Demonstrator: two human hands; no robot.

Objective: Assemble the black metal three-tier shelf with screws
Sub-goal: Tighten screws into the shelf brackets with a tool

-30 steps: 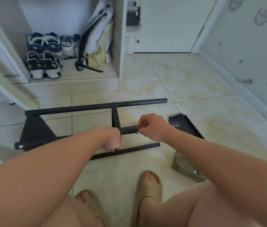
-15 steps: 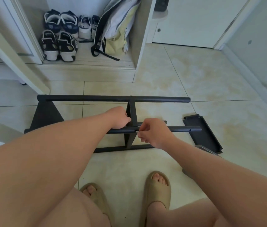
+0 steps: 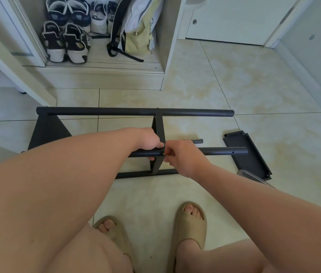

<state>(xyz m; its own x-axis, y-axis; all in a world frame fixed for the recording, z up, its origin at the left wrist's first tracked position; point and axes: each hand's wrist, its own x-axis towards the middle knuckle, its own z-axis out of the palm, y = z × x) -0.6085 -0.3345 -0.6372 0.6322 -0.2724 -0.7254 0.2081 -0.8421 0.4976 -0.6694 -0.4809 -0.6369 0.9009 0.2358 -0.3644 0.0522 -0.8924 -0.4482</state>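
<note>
Shelf frame [image 3: 136, 111] lies on floor tiles [image 3: 234, 75], left hand [image 3: 148, 141] gripping its near tube [image 3: 214, 151], right hand [image 3: 183, 156] pinching small screw [image 3: 166, 155] against it.

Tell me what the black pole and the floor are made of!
Black pole: probably a metal tube, painted matte black. It has an even, dull sheen and a small drilled hole near its end. Floor: glossy tiles that look ceramic, cream with yellowish marbling. Thin grout lines and soft reflections are the signs.
</note>
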